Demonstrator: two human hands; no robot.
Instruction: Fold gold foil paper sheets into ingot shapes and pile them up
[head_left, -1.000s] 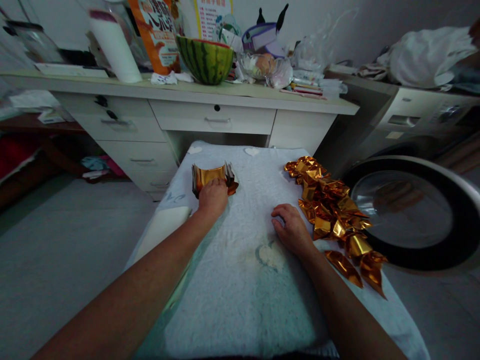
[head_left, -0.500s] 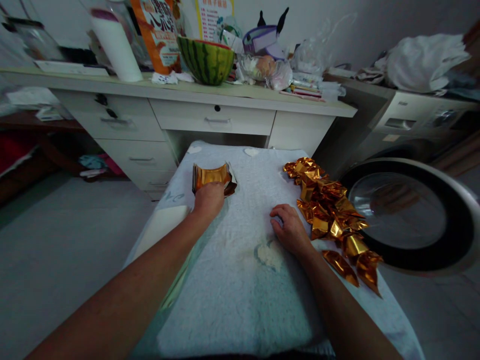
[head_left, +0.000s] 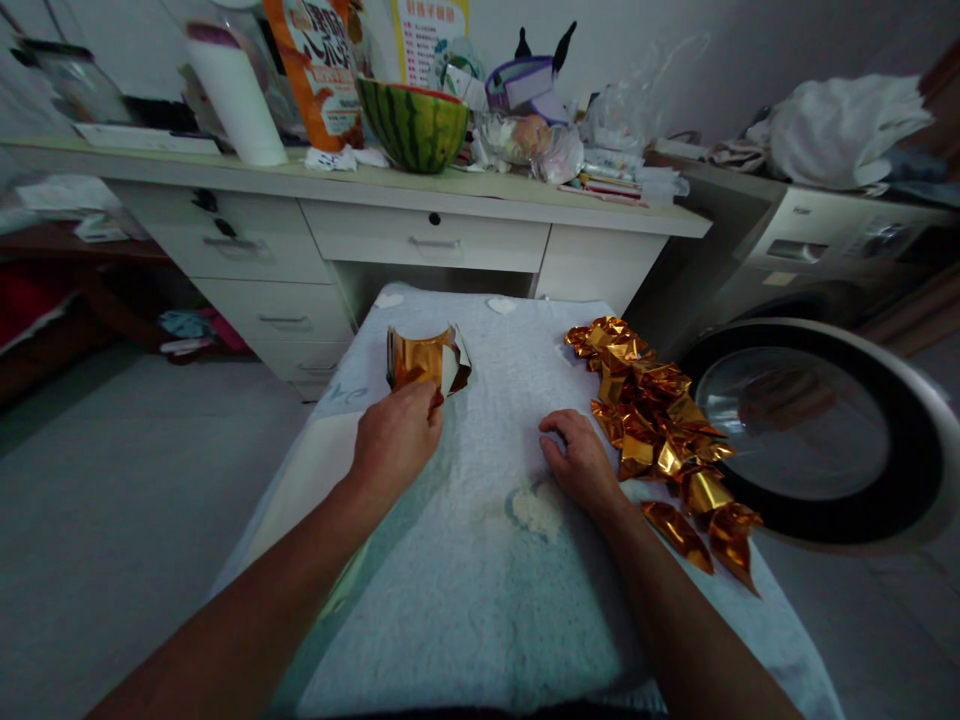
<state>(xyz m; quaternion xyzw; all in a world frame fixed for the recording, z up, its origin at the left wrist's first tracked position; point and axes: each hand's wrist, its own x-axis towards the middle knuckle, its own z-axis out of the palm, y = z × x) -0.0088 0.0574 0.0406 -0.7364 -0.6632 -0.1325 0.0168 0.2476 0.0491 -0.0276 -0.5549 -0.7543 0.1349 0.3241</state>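
Toward the left of the cloth-covered table stands a curved stack of gold foil paper (head_left: 421, 352), its edges bent upward. My left hand (head_left: 397, 430) is at the near side of this stack, fingers closed on the edge of a gold foil sheet (head_left: 429, 378). How much of that sheet is free of the stack is hidden by the fingers. My right hand (head_left: 579, 458) rests on the cloth, fingers loosely curled with a gap to the thumb, and nothing shows in it. Just right of it lies a heap of folded gold foil pieces (head_left: 652, 400).
Behind the table is a white desk (head_left: 442, 235) with drawers, bearing a cut watermelon (head_left: 416, 125), an orange snack bag (head_left: 319, 80) and a white bottle (head_left: 240, 100). At the right, the round door (head_left: 810, 425) of a washing machine (head_left: 787, 240) hangs open beside the table.
My left hand has drawn back from the stack toward me, with a sheet edge between its fingers. My right hand has stayed in place.
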